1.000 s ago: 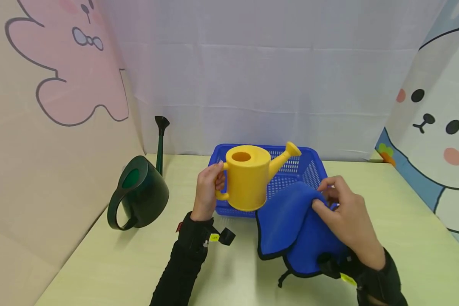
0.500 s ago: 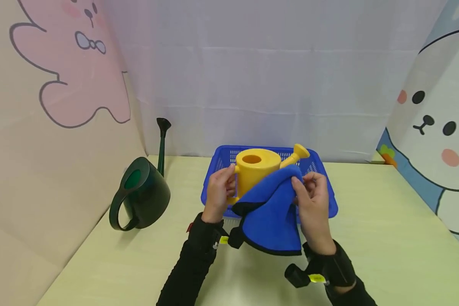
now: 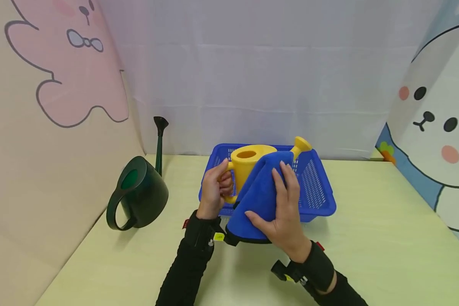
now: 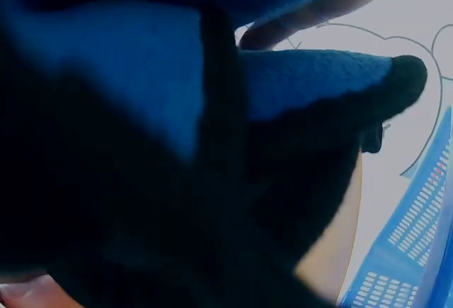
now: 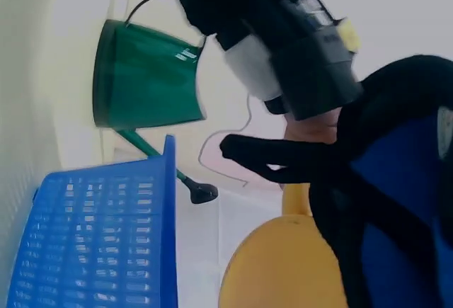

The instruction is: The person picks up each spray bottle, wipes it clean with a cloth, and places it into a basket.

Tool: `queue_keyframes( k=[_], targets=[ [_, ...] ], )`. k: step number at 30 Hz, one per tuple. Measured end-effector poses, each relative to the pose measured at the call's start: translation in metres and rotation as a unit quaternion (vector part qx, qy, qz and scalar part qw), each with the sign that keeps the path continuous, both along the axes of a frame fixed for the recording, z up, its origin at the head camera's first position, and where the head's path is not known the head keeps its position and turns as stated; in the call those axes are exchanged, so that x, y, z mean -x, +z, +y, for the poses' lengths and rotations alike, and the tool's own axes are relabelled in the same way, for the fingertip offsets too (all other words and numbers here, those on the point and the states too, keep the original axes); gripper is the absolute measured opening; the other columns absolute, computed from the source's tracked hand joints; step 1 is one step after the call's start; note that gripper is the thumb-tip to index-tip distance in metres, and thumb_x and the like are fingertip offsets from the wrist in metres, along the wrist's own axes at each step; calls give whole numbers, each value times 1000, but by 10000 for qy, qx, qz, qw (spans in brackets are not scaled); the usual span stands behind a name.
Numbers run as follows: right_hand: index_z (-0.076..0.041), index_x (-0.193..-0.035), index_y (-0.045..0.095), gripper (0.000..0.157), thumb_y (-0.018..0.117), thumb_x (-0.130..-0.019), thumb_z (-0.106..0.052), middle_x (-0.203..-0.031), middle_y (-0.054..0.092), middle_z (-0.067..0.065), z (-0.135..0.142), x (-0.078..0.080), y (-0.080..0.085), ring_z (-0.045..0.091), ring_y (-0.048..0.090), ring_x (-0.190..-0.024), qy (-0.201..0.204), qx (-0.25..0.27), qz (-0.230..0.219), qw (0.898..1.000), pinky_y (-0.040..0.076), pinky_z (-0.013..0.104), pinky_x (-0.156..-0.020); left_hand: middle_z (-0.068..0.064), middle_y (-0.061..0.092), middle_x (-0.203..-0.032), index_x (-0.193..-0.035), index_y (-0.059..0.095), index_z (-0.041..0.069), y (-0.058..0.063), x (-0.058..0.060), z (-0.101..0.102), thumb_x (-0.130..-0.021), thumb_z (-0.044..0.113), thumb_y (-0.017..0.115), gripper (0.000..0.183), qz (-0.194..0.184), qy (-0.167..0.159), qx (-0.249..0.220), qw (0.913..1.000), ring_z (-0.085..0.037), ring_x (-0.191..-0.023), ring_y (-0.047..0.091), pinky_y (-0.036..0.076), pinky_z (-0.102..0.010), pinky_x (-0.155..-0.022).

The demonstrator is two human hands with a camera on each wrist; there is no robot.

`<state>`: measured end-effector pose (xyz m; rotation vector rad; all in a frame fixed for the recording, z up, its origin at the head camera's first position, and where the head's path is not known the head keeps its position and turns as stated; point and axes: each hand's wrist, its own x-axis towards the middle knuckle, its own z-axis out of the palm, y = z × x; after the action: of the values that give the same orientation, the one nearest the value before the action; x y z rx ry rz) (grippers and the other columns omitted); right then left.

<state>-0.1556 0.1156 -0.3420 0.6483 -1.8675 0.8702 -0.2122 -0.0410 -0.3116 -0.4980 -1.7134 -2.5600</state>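
My left hand [image 3: 215,189] grips the handle of a yellow watering can [image 3: 244,169]. The can is upright in front of a blue plastic basket, its spout pointing to the right. A blue cloth [image 3: 252,208] with black edging covers much of the can's near side. My right hand [image 3: 287,221] presses the cloth against the can, fingers extended and thumb spread. In the left wrist view the cloth [image 4: 127,60] hides most of the left hand. The right wrist view has the cloth [image 5: 396,173] beside the yellow can [image 5: 283,265].
The blue basket [image 3: 316,187] stands behind the yellow can. To the left on the pale table [image 3: 386,238] sits a dark green watering can [image 3: 151,199] with a long spout. A white curtain [image 3: 252,85] hangs at the back, and printed fabric flanks both sides.
My right hand has brought the cloth leftward onto the yellow can. Its fingers have gone from pinching the cloth to lying extended over it. The left hand keeps its grip.
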Motion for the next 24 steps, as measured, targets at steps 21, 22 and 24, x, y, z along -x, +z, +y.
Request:
queue_keyframes(
  k=[21, 22, 24],
  targets=[
    [-2, -140, 19, 83, 49, -80, -50, -147, 17, 19, 2, 6, -2, 35, 15, -132, -195, -125, -345, 9991, 16, 65, -101, 9, 28, -44, -58, 29, 11, -5, 2, 0, -90, 29, 42, 39, -213, 16, -5, 9998, -11, -36, 22, 19, -22, -37],
    [-2, -140, 19, 86, 50, -79, -54, -146, 18, 19, 1, 6, -2, 35, 16, -132, -242, -66, -327, 9992, 17, 65, -101, 9, 28, -44, -58, 30, 11, -5, 2, 1, -90, 29, 42, 39, -178, 0, 8, 9998, -11, -36, 22, 19, -22, -37],
    [-3, -139, 20, 84, 54, -78, -49, -146, 19, 19, 0, 6, -3, 34, 18, -131, -290, 64, -324, 9990, 20, 64, -100, 9, 28, -44, -58, 30, 11, -4, 2, 2, -90, 28, 42, 38, -104, -4, 58, 9999, -11, -36, 22, 20, -22, -37]
  ],
)
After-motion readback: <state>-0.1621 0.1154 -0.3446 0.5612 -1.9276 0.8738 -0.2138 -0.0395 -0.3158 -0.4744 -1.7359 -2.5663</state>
